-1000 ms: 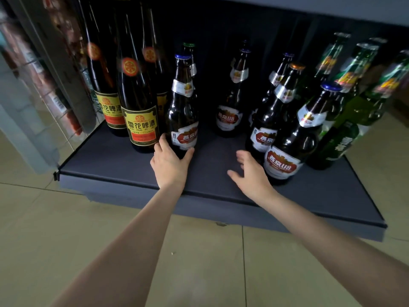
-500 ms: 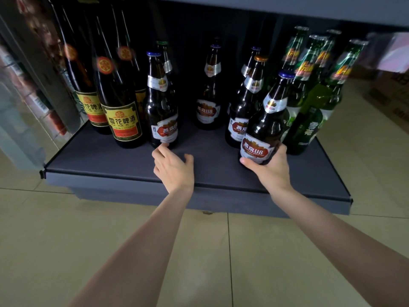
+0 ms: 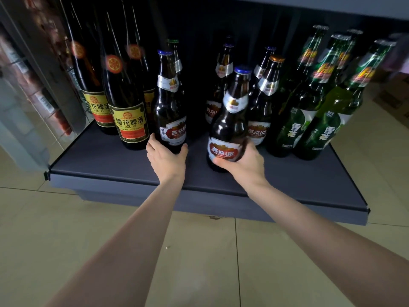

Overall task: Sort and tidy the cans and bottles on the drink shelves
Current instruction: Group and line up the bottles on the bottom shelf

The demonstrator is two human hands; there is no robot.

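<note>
Mostly grouped already: your right hand (image 3: 245, 161) has its fingers wrapped round one brown beer bottle (image 3: 228, 138), your left hand (image 3: 167, 159) cups another (image 3: 170, 120); closing that gap on the shelf (image 3: 106, 160) remains.

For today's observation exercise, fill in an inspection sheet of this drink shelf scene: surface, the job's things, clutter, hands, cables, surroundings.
Surface: dark grey shelf, bottom tier, bare front strip.
Job's things: tall dark bottles with yellow labels at left; brown U8 bottles in the middle; green bottles at right.
Clutter: nothing seen.
Hands: left hand cups the base of a standing brown bottle; right hand grips a tilted brown bottle at its label.
Cables: nothing seen.
Surroundings: beige tiled floor; blurred shelving at left.
</note>
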